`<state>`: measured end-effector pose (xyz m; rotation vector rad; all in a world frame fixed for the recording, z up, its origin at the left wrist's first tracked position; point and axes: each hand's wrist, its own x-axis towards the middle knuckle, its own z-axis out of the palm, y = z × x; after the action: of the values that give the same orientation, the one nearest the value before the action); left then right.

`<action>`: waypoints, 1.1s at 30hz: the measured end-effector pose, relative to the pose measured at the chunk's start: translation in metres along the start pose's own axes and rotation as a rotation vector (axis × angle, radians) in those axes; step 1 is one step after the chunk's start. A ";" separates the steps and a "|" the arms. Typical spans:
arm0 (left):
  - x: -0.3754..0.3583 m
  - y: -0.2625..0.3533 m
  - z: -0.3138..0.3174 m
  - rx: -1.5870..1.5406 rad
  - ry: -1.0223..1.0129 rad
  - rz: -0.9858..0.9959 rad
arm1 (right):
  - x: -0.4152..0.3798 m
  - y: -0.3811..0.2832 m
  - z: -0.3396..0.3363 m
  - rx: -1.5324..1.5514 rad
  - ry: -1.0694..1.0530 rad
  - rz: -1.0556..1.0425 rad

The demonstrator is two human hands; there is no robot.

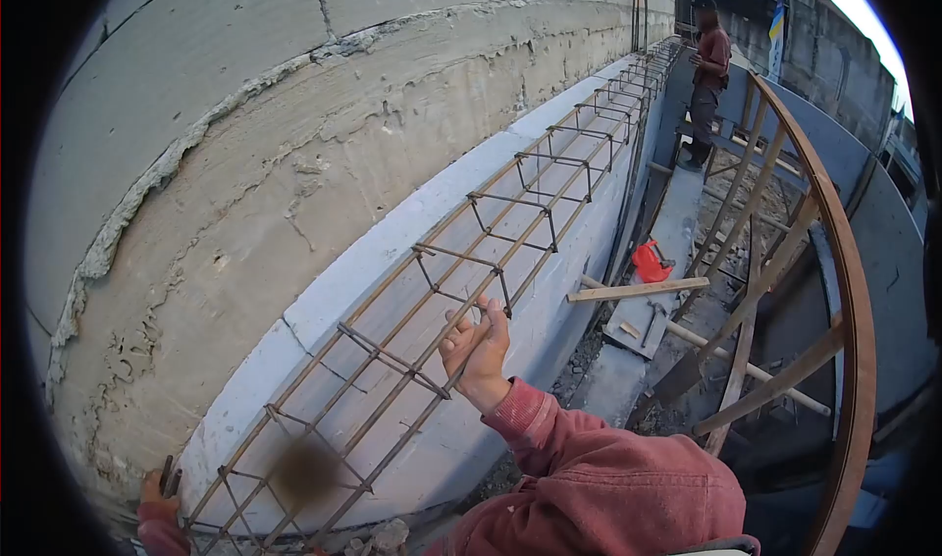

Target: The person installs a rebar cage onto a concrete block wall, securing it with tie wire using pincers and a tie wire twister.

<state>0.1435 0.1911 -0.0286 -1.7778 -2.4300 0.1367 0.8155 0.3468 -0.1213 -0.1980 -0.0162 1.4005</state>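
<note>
A long rebar cage (417, 370), made of lengthwise bars and square stirrups, runs along a row of white blocks (343, 276) beside the wall. My right hand (478, 353) is closed at the cage's near-side bars, close to a stirrup, its fingers curled around the steel. At the lower left edge, my left hand (157, 498) is closed about two short dark rods (171, 479) that stick up from its grip. What these rods belong to is hidden. A dark round blur covers part of the cage's near end.
A rough plastered wall (245, 193) rises on the left. Planks (638, 289), a hammer (654, 322) and a red container (650, 262) lie on the walkway to the right. Wooden braces support a curved formwork panel (859, 360). A person (708, 75) stands farther along.
</note>
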 end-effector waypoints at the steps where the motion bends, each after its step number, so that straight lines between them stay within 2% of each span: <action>1: -0.003 -0.006 0.016 -0.006 0.129 -0.002 | 0.000 0.000 -0.005 -0.021 0.016 0.005; 4: 0.011 -0.047 0.054 -0.186 0.535 0.066 | 0.001 -0.001 -0.011 -0.078 0.037 0.026; 5: 0.013 -0.047 0.047 -0.227 0.569 0.027 | 0.000 -0.003 -0.010 -0.089 0.030 0.033; 7: 0.020 -0.052 0.012 -0.307 0.630 -0.063 | -0.001 -0.003 -0.011 -0.111 0.026 0.059; 10: 0.010 -0.048 -0.048 -0.390 0.979 -0.106 | 0.002 -0.003 -0.016 -0.162 0.025 0.081; 13: -0.029 -0.044 -0.107 -0.452 1.236 -0.093 | -0.002 -0.004 -0.022 -0.246 0.017 0.077; 16: -0.119 -0.031 -0.154 -0.640 1.454 0.044 | -0.008 -0.003 -0.026 -0.338 0.024 0.126; 19: -0.264 0.002 -0.171 -0.905 1.586 0.248 | -0.023 0.000 -0.041 -0.459 -0.140 0.122; 20: -0.310 0.022 -0.170 -0.999 1.618 0.303 | -0.022 -0.002 -0.059 -0.450 -0.141 0.160; 22: -0.373 0.084 -0.164 -1.106 1.753 0.393 | -0.059 0.011 -0.044 -0.597 -0.001 0.151; 23: -0.394 0.120 -0.158 -1.130 1.836 0.437 | -0.048 0.004 -0.081 -0.567 -0.034 0.270; 25: -0.423 0.156 -0.117 -1.227 1.788 0.411 | -0.077 0.021 -0.089 -0.832 0.173 0.330; 27: -0.453 0.172 -0.063 -1.384 1.771 0.193 | -0.086 0.039 -0.129 -1.221 0.155 0.575; 29: -0.474 0.186 -0.001 -1.618 1.738 -0.189 | -0.124 0.074 -0.135 -1.606 -0.083 0.902; 31: -0.482 0.206 0.058 -1.871 1.724 -0.558 | -0.176 0.119 -0.121 -1.719 -0.652 1.145; 33: -0.489 0.226 0.101 -2.176 1.664 -0.758 | -0.225 0.174 -0.119 -1.551 -1.202 1.293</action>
<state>0.4864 -0.2067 -0.1863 0.1528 -0.8347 -2.9385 0.6219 0.1385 -0.2398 -0.6617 -2.3621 2.2464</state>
